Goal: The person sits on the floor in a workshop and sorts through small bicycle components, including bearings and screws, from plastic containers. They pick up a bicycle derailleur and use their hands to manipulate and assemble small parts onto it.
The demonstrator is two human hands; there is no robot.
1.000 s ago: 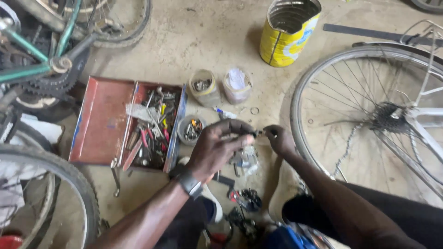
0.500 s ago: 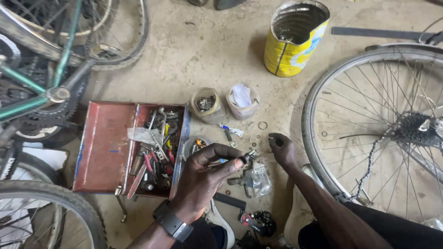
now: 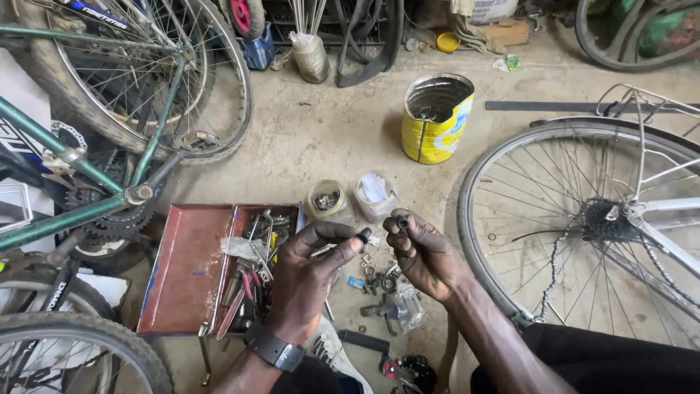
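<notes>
Red toolbox (image 3: pixel 186 270), yellow can (image 3: pixel 435 120), green bike frame (image 3: pixel 87 175).

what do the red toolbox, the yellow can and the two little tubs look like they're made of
Red toolbox: looks like painted sheet metal, with scuffed, chipped paint and thin folded edges.
Yellow can: probably tin-plated steel, with a shiny grey inside and a coloured outer skin.
Two little tubs: seemingly translucent plastic, cloudy walls with the contents showing through.

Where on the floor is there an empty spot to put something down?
Bare concrete lies between the yellow can and the red toolbox, and between the can and the wheel on the right. It is crowded under the left hand and right hand, where small parts litter the floor beside two little jars.
</notes>
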